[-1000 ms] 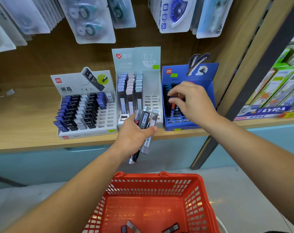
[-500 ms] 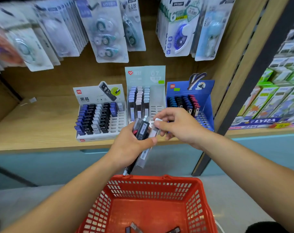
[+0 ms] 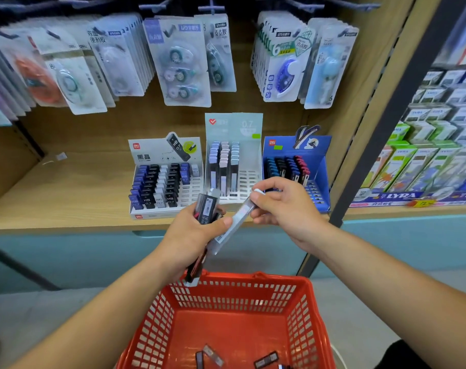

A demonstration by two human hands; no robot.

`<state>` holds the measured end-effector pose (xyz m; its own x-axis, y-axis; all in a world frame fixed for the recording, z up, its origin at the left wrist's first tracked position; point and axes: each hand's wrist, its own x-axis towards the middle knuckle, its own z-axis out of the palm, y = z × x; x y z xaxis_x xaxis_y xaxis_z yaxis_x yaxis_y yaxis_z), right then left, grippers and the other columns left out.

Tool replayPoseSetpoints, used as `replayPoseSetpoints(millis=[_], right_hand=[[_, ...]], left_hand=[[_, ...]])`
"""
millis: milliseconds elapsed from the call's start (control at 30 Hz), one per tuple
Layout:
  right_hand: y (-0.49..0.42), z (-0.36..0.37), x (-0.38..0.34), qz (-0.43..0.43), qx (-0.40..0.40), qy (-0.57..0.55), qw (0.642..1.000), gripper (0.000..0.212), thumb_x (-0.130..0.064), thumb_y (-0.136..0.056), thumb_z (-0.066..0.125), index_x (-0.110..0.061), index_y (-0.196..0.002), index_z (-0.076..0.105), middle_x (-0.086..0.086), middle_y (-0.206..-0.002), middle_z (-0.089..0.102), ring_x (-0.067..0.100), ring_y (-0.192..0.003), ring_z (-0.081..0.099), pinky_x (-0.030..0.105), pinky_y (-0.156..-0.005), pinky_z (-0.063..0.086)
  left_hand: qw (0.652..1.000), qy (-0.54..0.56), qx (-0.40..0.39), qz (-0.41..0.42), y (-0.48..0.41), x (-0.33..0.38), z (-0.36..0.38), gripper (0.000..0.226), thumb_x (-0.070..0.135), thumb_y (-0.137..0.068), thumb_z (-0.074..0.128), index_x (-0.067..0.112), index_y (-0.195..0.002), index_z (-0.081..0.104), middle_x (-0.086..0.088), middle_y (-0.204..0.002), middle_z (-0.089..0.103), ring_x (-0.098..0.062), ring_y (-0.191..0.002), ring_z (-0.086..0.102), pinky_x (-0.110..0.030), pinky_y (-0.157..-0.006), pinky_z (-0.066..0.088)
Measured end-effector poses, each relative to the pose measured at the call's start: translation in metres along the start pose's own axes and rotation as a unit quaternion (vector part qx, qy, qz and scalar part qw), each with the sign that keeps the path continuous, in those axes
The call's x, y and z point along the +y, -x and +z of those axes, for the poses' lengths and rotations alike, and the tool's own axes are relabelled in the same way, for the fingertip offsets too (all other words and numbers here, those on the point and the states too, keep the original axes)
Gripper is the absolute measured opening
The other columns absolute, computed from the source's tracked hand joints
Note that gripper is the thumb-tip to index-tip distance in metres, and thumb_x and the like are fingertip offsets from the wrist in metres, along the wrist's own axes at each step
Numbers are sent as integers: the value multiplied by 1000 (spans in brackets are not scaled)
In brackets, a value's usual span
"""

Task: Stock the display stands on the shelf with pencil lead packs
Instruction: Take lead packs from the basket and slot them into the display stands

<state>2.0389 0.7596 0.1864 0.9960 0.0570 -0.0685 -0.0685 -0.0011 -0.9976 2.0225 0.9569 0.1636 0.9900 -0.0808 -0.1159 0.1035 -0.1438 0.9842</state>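
The left hand (image 3: 190,233) grips a bundle of pencil lead packs (image 3: 207,206), mostly dark ones, its fingers curled round them. The bundle stands roughly upright, its lower ends poking out below the palm just above the back rim of the red basket (image 3: 302,328). The right hand (image 3: 285,206) pinches the white-capped end of a clear lead pack (image 3: 239,215) between thumb and forefinger, the other fingers loosely bent. This pack slants down to the left, and its lower part lies under the left thumb, beside the bundle. Both hands are in front of the edge of the wooden shelf (image 3: 53,206), just short of the stands.

Three display stands sit side by side on the shelf. The white stand (image 3: 157,215) on the left holds rows of blue, black and grey packs, with open slots on its right side. The pale middle stand (image 3: 234,126) has three filled columns and a bare slotted column to the right. The blue stand (image 3: 323,179) carries dark, blue and red-capped packs at its back, with free slots in front.

A few loose packs (image 3: 213,354) lie on the basket floor. Blister cards of correction tape (image 3: 181,65) hang above the shelf
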Motion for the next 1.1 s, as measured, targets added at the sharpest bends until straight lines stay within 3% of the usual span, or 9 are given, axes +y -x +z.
replayPoseSetpoints(millis=[100, 200, 333, 467, 567, 833, 900, 1000, 1100], right_hand=[[-5, 5, -2, -19, 29, -17, 999, 10, -4, -93, 68, -4, -100, 61, 9, -69, 71, 18, -60, 67, 28, -60, 58], [-19, 0, -4, -45, 73, 2, 996, 10, -6, -95, 66, -5, -103, 61, 7, -73, 74, 17, -62, 68, 28, -60, 59], [-54, -12, -4, -110, 122, 138, 977, 8, -10, -94, 68, -15, -97, 62, 3, -71, 73, 19, -68, 73, 36, -71, 63], [-90, -10, 5, -167, 110, 284, 938, 13, -17, -93, 70, -28, -97, 65, -5, -91, 72, 13, -80, 73, 41, -80, 61], [-105, -6, 14, -188, 97, 329, 920, 11, -20, -94, 69, -29, -97, 64, -6, -95, 71, 12, -77, 73, 43, -81, 61], [-114, -15, 25, -216, 107, 356, 903, 9, -17, -94, 69, -21, -102, 69, -10, -93, 71, 5, -80, 70, 37, -82, 60], [-113, -19, 25, -222, 103, 361, 900, 10, -15, -94, 69, -20, -102, 71, -9, -89, 71, 3, -83, 69, 30, -83, 59], [-114, -13, 20, -250, 77, 387, 884, 11, -13, -94, 69, -17, -102, 74, -6, -89, 74, 2, -84, 67, 19, -83, 54], [-120, 1, 13, -296, 56, 420, 856, 14, -12, -95, 68, -14, -106, 76, -5, -96, 74, 3, -86, 63, 19, -84, 51]], left_hand=[[999, 46, 12, -15, -5, 0, -7, 25, 19, -90, 76, 5, -105, 62, -8, -76, 58, -18, -56, 50, -28, -48, 43], [996, 74, 40, -19, -14, -5, -20, 17, 11, -93, 70, 8, -105, 59, -5, -71, 60, -16, -54, 46, -27, -47, 39], [996, 68, 46, -36, -26, -11, -39, 14, 7, -95, 66, 9, -107, 59, -4, -73, 65, -17, -55, 46, -26, -46, 38], [997, 66, 27, -35, -35, -15, -46, 12, 7, -96, 65, 7, -107, 60, -7, -76, 68, -17, -54, 48, -26, -46, 39], [996, 77, 28, -34, -43, -17, -52, 13, 8, -96, 65, 7, -107, 60, -8, -78, 69, -18, -53, 48, -28, -47, 39], [993, 99, 41, -41, -61, -23, -60, 9, 5, -94, 66, 10, -101, 64, -6, -76, 65, -18, -52, 48, -28, -47, 40], [993, 100, 48, -45, -63, -24, -61, 10, 5, -93, 67, 10, -101, 65, -6, -76, 64, -19, -52, 49, -28, -47, 40], [993, 99, 46, -41, -64, -25, -60, 10, 5, -93, 67, 10, -102, 65, -6, -75, 65, -19, -53, 49, -29, -47, 40], [994, 99, 40, -36, -63, -23, -59, 7, 6, -94, 67, 11, -100, 65, -6, -76, 65, -19, -53, 49, -28, -47, 40]])
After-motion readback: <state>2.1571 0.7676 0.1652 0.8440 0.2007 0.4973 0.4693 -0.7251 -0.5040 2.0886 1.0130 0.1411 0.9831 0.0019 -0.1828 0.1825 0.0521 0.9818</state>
